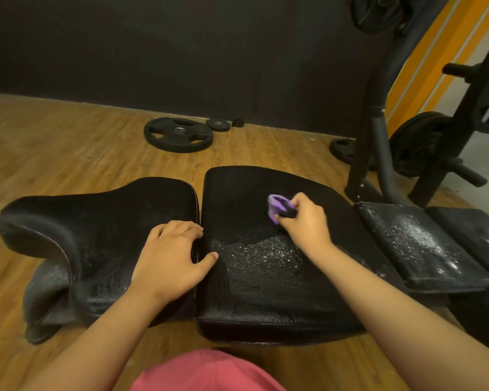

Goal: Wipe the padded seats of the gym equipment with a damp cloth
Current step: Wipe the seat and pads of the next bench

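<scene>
A black padded bench lies across the view in sections. The middle pad (260,292) carries a patch of white droplets near its centre. My right hand (308,221) grips a small purple cloth (275,206) and holds it down on the far part of this pad. On the right end of the left pad (96,227), my left hand (170,255) rests with fingers curled over the gap between the pads and the thumb on the middle pad. A third pad (415,244) at the right is speckled with white droplets.
Two black weight plates (178,134) lie on the wooden floor (54,148) by the dark wall. The bench's black steel frame (378,142) rises at the right, with more plates (418,142) hung on a rack behind it. A pink garment (206,373) shows at the bottom edge.
</scene>
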Demonstrator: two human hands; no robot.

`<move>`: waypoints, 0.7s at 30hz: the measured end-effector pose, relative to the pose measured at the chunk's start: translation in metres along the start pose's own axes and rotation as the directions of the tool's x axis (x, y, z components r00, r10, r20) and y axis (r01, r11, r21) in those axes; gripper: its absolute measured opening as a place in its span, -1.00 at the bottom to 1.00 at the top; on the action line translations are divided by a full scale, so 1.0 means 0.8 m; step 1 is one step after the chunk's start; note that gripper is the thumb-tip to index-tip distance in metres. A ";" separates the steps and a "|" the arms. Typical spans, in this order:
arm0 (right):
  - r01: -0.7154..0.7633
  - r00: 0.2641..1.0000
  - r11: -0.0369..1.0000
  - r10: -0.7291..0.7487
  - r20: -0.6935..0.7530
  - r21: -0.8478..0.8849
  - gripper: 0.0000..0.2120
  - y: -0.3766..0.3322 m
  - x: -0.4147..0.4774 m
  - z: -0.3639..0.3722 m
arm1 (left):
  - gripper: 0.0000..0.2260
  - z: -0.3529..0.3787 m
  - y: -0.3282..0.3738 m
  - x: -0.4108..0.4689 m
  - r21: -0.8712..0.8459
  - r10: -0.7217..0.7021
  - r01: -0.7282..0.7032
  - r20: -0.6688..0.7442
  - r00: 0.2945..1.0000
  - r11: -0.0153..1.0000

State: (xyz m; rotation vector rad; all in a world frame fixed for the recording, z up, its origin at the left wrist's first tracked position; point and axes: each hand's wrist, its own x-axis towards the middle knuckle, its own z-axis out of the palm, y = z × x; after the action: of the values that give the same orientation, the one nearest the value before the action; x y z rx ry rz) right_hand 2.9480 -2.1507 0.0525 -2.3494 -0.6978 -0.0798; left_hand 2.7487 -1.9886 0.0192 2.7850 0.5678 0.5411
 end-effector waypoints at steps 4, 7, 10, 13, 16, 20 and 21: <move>0.115 0.988 0.993 -0.118 0.099 0.037 -0.73 -0.046 -0.020 0.027 | -0.30 0.000 0.001 -0.001 0.004 0.003 -0.003 0.006 1.000 1.000; 0.202 0.963 0.978 -0.209 0.172 0.054 -0.74 -0.072 -0.037 0.043 | -0.29 0.000 0.000 -0.001 0.017 0.016 -0.016 0.016 1.000 1.000; 0.212 0.950 0.976 -0.219 0.224 0.059 -0.76 -0.071 -0.038 0.039 | -0.28 -0.001 -0.003 -0.003 0.010 0.032 -0.032 0.021 0.999 0.999; 0.176 0.963 0.984 -0.180 0.201 0.038 -0.74 -0.054 -0.034 0.024 | -0.28 -0.002 -0.004 -0.004 0.004 0.043 -0.043 0.015 0.999 0.999; 0.127 0.979 0.992 -0.129 0.157 0.020 -0.74 -0.023 -0.027 0.002 | -0.26 -0.003 -0.004 -0.003 0.013 0.038 -0.038 0.021 0.999 0.999; -0.009 0.997 0.997 0.015 0.077 -0.081 -0.77 0.037 -0.014 -0.041 | -0.26 -0.001 -0.005 -0.003 0.024 0.035 -0.036 0.028 0.999 0.999; -0.046 0.997 0.993 0.052 0.050 -0.111 -0.77 0.055 -0.013 -0.053 | -0.27 0.000 -0.005 -0.003 0.024 0.034 -0.035 0.028 0.999 0.999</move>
State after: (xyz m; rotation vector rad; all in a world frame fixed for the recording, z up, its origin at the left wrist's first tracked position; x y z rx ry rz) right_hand 2.9665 -2.2096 0.0569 -2.4804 -0.6761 -0.0350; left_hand 2.7456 -1.9856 0.0171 2.8257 0.5249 0.5054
